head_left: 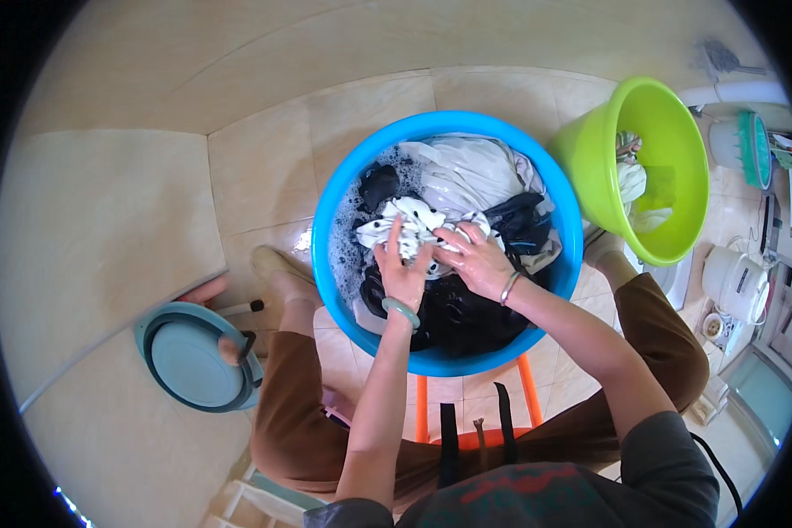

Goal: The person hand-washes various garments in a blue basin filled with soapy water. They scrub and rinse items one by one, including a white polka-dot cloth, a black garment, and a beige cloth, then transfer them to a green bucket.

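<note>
A white garment with black spots [403, 214] lies bunched and wet on top of the laundry in a round blue basin [327, 299]. My left hand [402, 271], with a pale green bangle at the wrist, rests on its near side, fingers spread and the index finger stretched forward. From the right, my right hand [482, 267] has its fingers bent over the same garment; a silver bangle circles that wrist. Parts of the fingertips are hidden in the folds. Around the garment are a pale cloth [471, 172] at the far side and dark clothes [471, 317] nearer me.
Suds [348, 255] float along the basin's left side. A lime green bucket [585, 145] with some laundry inside stands at the right. A grey-green basin [194, 365] sits by the left wall. Orange stool legs [530, 392] show below the blue basin, between my knees. Farther right is a white appliance [732, 283].
</note>
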A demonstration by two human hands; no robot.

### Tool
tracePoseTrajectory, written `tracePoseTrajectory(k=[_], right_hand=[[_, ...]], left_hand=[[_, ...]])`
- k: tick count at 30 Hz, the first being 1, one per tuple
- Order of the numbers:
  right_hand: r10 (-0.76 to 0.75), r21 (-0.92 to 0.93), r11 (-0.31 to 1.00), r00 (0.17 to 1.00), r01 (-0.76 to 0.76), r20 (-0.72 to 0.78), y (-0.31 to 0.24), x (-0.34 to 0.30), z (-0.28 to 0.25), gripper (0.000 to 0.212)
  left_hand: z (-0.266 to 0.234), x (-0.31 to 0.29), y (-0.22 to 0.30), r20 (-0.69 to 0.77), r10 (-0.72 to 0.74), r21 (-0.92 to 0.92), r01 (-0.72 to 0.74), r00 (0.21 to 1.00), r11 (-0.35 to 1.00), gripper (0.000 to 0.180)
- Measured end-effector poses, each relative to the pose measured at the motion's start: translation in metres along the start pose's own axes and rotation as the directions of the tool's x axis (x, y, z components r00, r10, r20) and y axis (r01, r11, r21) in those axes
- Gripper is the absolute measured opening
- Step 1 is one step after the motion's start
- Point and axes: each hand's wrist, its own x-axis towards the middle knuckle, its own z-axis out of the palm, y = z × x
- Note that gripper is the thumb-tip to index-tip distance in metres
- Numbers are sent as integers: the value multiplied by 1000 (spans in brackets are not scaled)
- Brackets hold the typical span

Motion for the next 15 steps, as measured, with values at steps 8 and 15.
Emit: tracePoseTrajectory(k=[8,15], right_hand=[[65,48,997,998,-64,-20,46,47,119,29],[228,414,884,973,-216,19,17,58,73,36]], left_hand=[[43,62,-107,454,-214,689,-189,865,700,36],[27,47,-94,379,-430,-592,572,819,568,32]])
